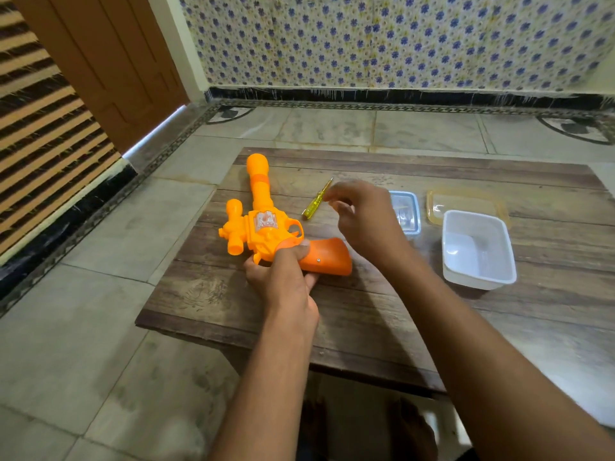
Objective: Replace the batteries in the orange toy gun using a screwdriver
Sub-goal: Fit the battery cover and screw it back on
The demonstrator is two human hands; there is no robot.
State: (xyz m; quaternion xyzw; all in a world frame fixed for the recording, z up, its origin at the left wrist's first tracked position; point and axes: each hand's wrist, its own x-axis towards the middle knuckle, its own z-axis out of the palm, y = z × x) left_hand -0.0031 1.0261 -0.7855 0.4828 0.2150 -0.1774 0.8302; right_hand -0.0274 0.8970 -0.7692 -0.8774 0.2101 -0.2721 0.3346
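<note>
Orange toy gun [263, 224] flat on counter [366, 311], handle grasped by left hand [283, 277]. Right hand [362, 217] above counter, grip released, loosely curled beside yellow screwdriver [316, 201].

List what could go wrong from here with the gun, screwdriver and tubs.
1. The left hand grips the gun only at the grip, near its screw; the long barrel could swing when the screw is turned.
2. The right hand, reaching over the screwdriver, may knock it and set it rolling.
3. The small screw could be lost unless dropped into the white tub.
</note>
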